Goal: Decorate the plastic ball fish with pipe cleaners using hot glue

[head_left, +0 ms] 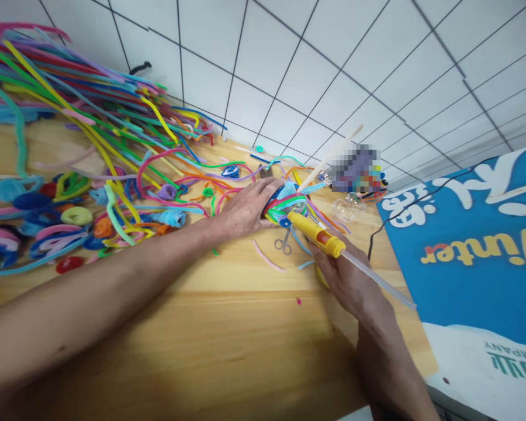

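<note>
My right hand [339, 272] is closed around the grip of a yellow hot glue gun [318, 235], with a clear glue stick [377, 279] poking out of its rear. The nozzle end points at a bundle of many-coloured pipe cleaners [288, 204]. Fingers of my left hand [249, 206] wrap the left side of that bundle; the fingertips are partly hidden behind it. A pale stick [331, 158] rises from the far side of the bundle. Small scissors [283, 242] lie on the table just in front of it.
A big heap of loose pipe cleaners [83, 93] fills the far left of the wooden table [201, 339]. Coiled pipe cleaner pieces [48, 210] lie below it. Clear balls [344, 209] sit right of the bundle. A black cable [379, 231] runs beside a blue printed board [477, 251].
</note>
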The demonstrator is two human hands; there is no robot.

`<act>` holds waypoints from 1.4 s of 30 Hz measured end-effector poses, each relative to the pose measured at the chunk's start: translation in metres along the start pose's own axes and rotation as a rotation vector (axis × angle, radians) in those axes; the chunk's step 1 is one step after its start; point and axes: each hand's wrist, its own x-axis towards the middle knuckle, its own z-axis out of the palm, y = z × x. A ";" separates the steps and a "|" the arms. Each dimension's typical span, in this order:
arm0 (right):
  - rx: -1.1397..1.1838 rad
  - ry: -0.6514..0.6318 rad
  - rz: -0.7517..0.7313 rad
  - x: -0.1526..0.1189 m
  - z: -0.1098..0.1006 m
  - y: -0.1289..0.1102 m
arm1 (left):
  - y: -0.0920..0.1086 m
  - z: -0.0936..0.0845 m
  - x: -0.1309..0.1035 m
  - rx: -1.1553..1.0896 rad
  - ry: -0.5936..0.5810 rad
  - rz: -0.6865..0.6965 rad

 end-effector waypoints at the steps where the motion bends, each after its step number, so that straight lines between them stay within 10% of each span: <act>1: 0.006 0.002 0.010 0.000 -0.001 0.000 | 0.000 0.000 0.000 0.001 -0.001 -0.002; 42: -0.002 -0.019 0.014 0.000 -0.001 0.000 | 0.003 -0.003 0.001 0.015 -0.039 -0.037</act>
